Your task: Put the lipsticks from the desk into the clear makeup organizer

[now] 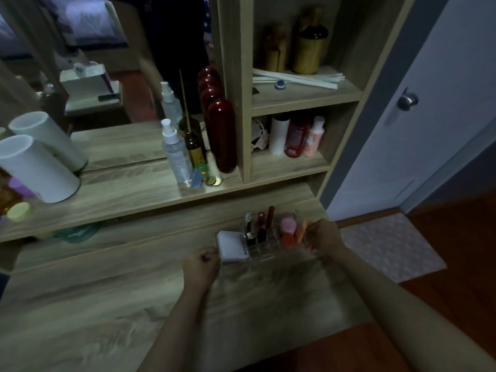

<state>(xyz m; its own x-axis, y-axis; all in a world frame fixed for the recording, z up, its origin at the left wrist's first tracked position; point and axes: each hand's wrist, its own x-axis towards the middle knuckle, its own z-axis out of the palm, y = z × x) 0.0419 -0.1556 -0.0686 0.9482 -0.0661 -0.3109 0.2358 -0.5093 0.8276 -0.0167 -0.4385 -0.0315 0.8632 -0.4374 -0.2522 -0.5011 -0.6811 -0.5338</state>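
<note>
The clear makeup organizer point(271, 253) sits at the far right of the wooden desk point(107, 304). Several lipsticks stand in its slots: a tall dark red tube point(270, 216), a red one point(259, 220), a silver-capped one point(247, 219) and a dark one point(261, 234). A white compact point(231, 245) lies at its left end. My left hand point(201, 267) is curled against that left end, touching the compact's corner. My right hand point(323, 237) has its fingers closed on the organizer's right end.
Pink point(288, 225), orange point(288, 240) and peach point(301, 230) sponges fill the organizer's right side. On the raised shelf behind stand a spray bottle point(174, 154), a dark red bottle point(222, 135) and a white cylinder point(37, 170). The desk's right edge drops to the floor with a mat point(389, 245).
</note>
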